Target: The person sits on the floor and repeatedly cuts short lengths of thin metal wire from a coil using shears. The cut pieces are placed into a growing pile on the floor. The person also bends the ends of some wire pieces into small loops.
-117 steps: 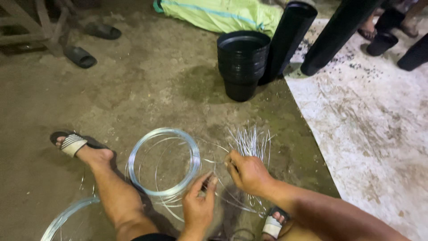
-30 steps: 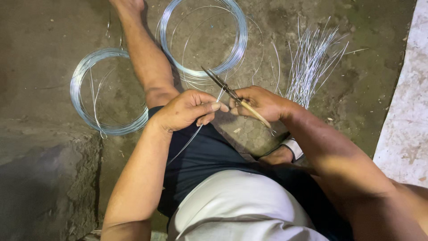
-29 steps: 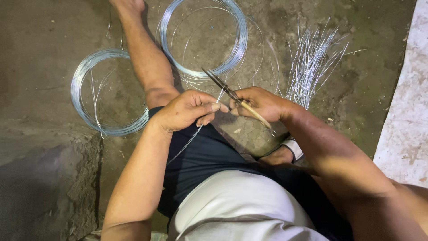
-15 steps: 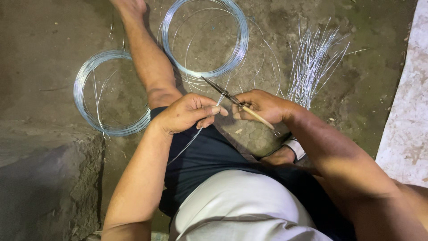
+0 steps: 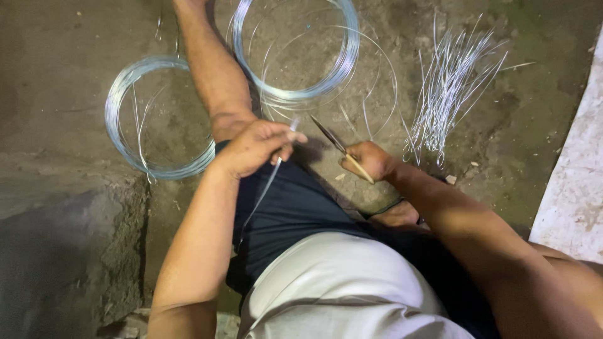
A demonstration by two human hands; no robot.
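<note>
My left hand (image 5: 254, 145) pinches a straight length of thin silver wire (image 5: 264, 188) that runs down over my dark shorts. My right hand (image 5: 367, 160) grips a pair of cutters (image 5: 336, 145) with pale handles, its dark jaws pointing up and to the left, a little apart from the left hand. A coil of silver wire (image 5: 295, 56) lies on the ground just beyond both hands. A fan of cut wire pieces (image 5: 449, 88) lies to the right of my right hand.
A second wire coil (image 5: 154, 119) rests on the ground left of my bare left leg (image 5: 213, 75). A raised concrete ledge (image 5: 69, 245) sits at the lower left. A pale mat (image 5: 575, 188) edges the right side. My sandalled right foot (image 5: 396, 216) is tucked under my forearm.
My hands have drawn apart: the right hand with the cutters has shifted right and down, away from the wire. The left hand has lifted slightly, still holding the wire length.
</note>
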